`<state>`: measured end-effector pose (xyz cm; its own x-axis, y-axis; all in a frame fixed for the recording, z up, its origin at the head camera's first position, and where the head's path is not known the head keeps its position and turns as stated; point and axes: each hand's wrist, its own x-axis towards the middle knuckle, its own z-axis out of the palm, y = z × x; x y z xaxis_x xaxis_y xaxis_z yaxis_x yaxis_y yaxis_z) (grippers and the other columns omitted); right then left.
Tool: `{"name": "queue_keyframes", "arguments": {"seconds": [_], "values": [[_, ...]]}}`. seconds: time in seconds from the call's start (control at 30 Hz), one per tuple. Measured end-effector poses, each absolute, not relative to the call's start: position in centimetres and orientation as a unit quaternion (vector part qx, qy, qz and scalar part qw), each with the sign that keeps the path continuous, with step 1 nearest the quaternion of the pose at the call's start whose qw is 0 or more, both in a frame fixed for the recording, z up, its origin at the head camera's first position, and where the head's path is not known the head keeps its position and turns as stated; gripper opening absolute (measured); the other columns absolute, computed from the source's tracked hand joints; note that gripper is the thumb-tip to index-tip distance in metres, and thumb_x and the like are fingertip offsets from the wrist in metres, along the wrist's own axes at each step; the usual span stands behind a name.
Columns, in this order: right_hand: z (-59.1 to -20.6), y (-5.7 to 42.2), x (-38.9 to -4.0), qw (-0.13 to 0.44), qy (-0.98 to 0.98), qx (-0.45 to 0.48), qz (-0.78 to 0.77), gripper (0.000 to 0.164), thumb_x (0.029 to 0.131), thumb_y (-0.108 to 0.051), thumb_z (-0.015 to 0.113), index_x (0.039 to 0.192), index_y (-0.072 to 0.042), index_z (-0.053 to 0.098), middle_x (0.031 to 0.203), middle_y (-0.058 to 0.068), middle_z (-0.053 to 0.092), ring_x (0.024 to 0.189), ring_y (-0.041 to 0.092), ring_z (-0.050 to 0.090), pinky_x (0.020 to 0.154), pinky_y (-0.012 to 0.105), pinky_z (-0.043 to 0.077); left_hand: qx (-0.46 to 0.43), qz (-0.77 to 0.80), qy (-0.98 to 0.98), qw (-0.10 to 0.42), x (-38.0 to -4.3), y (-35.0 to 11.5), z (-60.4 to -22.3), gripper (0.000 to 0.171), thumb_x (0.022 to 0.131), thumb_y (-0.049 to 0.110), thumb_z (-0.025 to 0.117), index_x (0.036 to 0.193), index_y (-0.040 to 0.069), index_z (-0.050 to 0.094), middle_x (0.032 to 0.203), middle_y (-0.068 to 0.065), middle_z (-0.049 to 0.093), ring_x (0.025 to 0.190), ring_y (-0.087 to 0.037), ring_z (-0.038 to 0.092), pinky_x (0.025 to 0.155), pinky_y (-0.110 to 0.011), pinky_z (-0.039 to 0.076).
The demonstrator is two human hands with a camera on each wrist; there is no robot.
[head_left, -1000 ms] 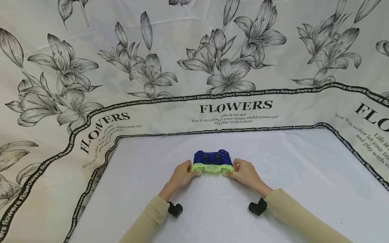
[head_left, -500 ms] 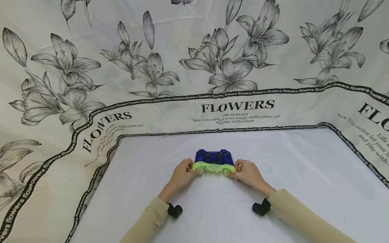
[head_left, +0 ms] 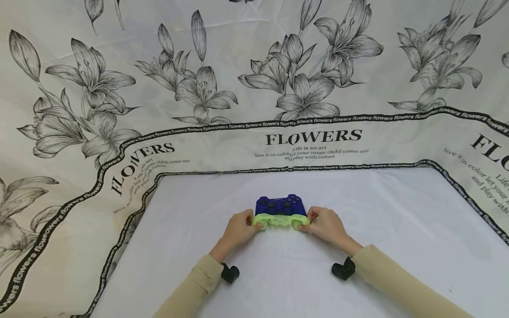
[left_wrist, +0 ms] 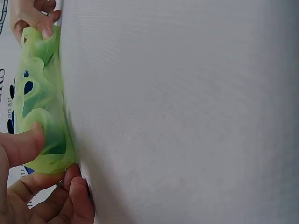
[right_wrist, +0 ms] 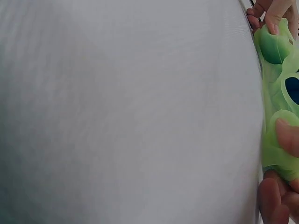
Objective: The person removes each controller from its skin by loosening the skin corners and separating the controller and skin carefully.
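Observation:
A dark blue game controller (head_left: pixel 280 205) lies near the middle of the white table. A translucent yellow-green silicone cover (head_left: pixel 278 220) wraps its near side and both grips, while the sticks and buttons on its far part show bare. My left hand (head_left: pixel 239 227) pinches the cover's left end, thumb on the near face and fingers curled beneath. The right hand (head_left: pixel 326 226) pinches the right end in the same way. In the left wrist view, blue shows through holes in the cover (left_wrist: pixel 39 88). The right wrist view has the thumb pressing the cover (right_wrist: pixel 278 93) over a grip.
The white cloth-covered table (head_left: pixel 286 274) spreads around the hands. Behind and at both sides hangs a fabric curtain (head_left: pixel 222 150) with printed lilies and lettering. A black wrist camera (head_left: pixel 229 273) sits on the left wrist, another black camera (head_left: pixel 343 268) on the right.
Both hands keep their hold on the cover at the controller's ends. The whole scene has shifted slightly right in the head view; the cover's near edge looks slightly changed in tilt.

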<state>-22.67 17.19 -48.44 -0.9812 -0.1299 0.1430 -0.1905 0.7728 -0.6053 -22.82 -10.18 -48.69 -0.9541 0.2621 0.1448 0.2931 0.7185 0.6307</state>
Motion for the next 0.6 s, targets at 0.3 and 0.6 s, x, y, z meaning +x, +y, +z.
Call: {"name": "queue_keyframes", "arguments": {"seconds": [0.3, 0.6], "values": [[-48.1, 17.1, -22.7, 0.044, -0.941, 0.085, 0.325, 0.037, 0.069, -0.032, 0.084, 0.068, -0.014, 0.052, 0.054, -0.004, 0.048, 0.051, 0.012, 0.04, 0.05, 0.024, 0.029, -0.149, -0.353, -0.923, 0.022, -23.1, -9.8, -48.7, 0.039, 0.084, 0.028, 0.073, 0.07, 0.006, 0.044, 0.058, 0.004, 0.033, 0.053, -0.009, 0.028, 0.051, -0.021, 0.022], [-47.8, 17.1, -22.8, 0.023, -0.94, 0.081, 0.329, 0.037, 0.071, -0.035, 0.083, 0.07, -0.012, 0.054, 0.055, -0.004, 0.05, 0.051, 0.012, 0.039, 0.049, 0.024, 0.03, -0.126, -0.438, -0.89, -0.005, -23.8, -10.6, -48.9, 0.032, 0.079, 0.027, 0.077, 0.074, 0.008, 0.051, 0.074, 0.0, 0.054, 0.062, -0.009, 0.048, 0.059, -0.023, 0.038]]}}
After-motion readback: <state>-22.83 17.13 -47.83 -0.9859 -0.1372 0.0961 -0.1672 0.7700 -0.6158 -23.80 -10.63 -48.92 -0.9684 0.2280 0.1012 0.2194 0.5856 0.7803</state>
